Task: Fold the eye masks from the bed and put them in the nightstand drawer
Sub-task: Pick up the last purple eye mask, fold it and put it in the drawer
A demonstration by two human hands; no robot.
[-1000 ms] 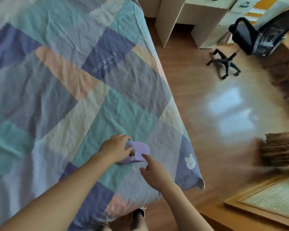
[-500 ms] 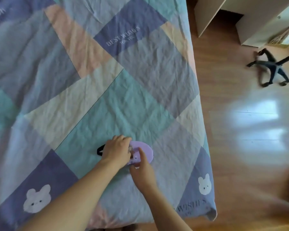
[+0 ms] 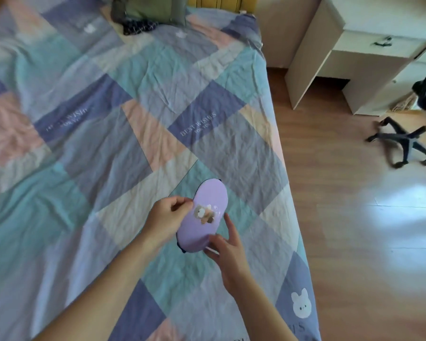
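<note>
A lilac eye mask (image 3: 204, 215) with a small bear print is held above the patchwork bed cover (image 3: 123, 134), near the bed's right edge. My left hand (image 3: 166, 219) pinches its left edge at the middle. My right hand (image 3: 225, 249) grips its near end from below, fingers wrapped under it. The mask is lengthwise away from me, and a dark strap peeks out at its near and far ends. No nightstand drawer is in view.
Dark and green bedding or clothes (image 3: 143, 16) lie at the head of the bed. A white desk with drawers (image 3: 354, 57) and a black office chair (image 3: 408, 141) stand on the wooden floor (image 3: 354, 230) to the right.
The mask was pressed flat on the cover under both hands; now it is lifted and turned lengthwise between them. The head view has tilted up toward the bed's head.
</note>
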